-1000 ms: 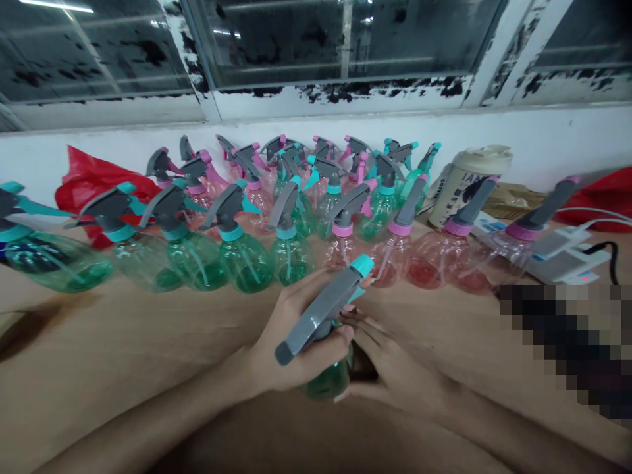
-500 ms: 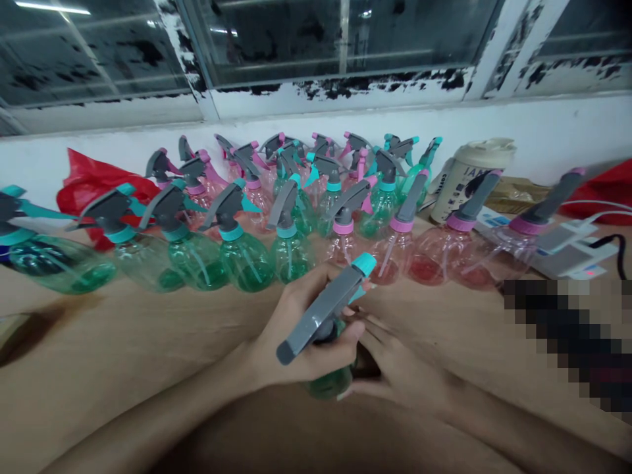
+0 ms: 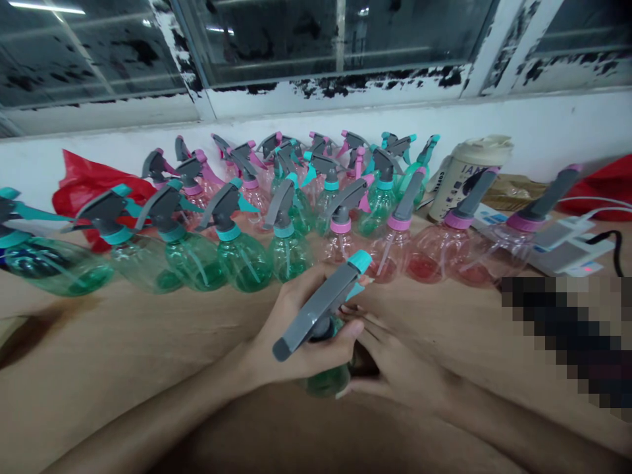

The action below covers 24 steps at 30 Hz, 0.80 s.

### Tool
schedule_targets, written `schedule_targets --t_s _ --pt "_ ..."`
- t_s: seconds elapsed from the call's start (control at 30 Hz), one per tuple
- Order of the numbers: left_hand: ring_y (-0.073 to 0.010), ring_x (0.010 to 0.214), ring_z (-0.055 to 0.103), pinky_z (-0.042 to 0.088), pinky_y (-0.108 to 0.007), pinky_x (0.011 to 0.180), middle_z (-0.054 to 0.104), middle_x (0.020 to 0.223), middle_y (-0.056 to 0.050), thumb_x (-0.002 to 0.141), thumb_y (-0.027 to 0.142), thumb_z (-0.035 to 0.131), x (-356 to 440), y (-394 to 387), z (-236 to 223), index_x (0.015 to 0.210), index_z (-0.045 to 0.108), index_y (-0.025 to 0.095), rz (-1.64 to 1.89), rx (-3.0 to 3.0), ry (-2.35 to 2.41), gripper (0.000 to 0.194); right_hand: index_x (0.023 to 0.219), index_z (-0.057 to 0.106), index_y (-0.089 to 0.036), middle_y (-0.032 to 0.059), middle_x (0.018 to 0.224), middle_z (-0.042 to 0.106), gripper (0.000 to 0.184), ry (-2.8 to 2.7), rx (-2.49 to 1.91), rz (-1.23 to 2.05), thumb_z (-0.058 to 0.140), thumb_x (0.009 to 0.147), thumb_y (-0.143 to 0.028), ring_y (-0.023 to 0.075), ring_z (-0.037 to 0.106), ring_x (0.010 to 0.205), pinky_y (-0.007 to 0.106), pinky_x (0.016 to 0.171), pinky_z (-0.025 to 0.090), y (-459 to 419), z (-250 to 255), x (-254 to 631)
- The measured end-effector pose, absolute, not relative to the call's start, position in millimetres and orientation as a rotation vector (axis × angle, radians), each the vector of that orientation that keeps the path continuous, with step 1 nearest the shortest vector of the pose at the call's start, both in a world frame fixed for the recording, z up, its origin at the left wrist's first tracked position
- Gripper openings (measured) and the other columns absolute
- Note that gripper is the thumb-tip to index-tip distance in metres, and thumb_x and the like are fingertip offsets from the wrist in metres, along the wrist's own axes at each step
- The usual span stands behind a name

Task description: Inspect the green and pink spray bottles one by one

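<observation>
The green spray bottle (image 3: pixel 326 382) is between the two hands, nearer to the person than the row of bottles (image 3: pixel 247 263), and the left hand (image 3: pixel 279 322) is closed around its upper part, just under the grey spray head (image 3: pixel 320 306), with the thumb passing on the near side. The right hand (image 3: pixel 402 365) is bent beside the lower body, its thumb tip close to the base, but I cannot tell whether its partly hidden fingers press it.

held green bottle (image 3: pixel 328 380): partly hidden | leftmost spray bottle (image 3: pixel 56 262): cut by left edge | dark patch (image 3: pixel 575 336): pixelated
</observation>
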<state>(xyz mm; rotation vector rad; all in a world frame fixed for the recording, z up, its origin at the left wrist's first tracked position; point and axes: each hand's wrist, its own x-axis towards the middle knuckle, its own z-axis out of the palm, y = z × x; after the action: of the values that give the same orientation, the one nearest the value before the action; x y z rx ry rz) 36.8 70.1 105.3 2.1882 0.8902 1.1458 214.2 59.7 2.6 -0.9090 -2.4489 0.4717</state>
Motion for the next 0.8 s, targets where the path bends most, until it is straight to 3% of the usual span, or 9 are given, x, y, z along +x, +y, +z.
schedule_targets --t_s 0.43,0.8 --pt "-0.0179 0.067 0.057 0.050 -0.032 0.064 0.058 0.082 -0.001 0.057 0.008 0.050 33.7 70.5 103.6 0.094 0.051 0.023 1.087 2.188 0.943 0.040 0.130 0.040 -0.012 0.0147 0.135 0.047 0.073 -2.481 -0.930 0.513 0.058 0.075 -0.056 0.0260 0.038 0.128 0.045 0.107 0.032 60.3 6.3 214.3" --pt "-0.0166 0.058 0.054 0.048 -0.031 0.055 0.054 0.069 0.001 0.060 0.015 0.048 34.2 69.5 111.5 0.083 0.051 0.023 1.044 2.168 0.935 0.025 0.130 0.040 -0.012 0.0152 0.133 0.048 0.074 -2.472 -0.904 0.534 0.058 0.075 -0.057 0.0262 0.039 0.127 0.046 0.106 0.032 61.1 4.0 213.8"
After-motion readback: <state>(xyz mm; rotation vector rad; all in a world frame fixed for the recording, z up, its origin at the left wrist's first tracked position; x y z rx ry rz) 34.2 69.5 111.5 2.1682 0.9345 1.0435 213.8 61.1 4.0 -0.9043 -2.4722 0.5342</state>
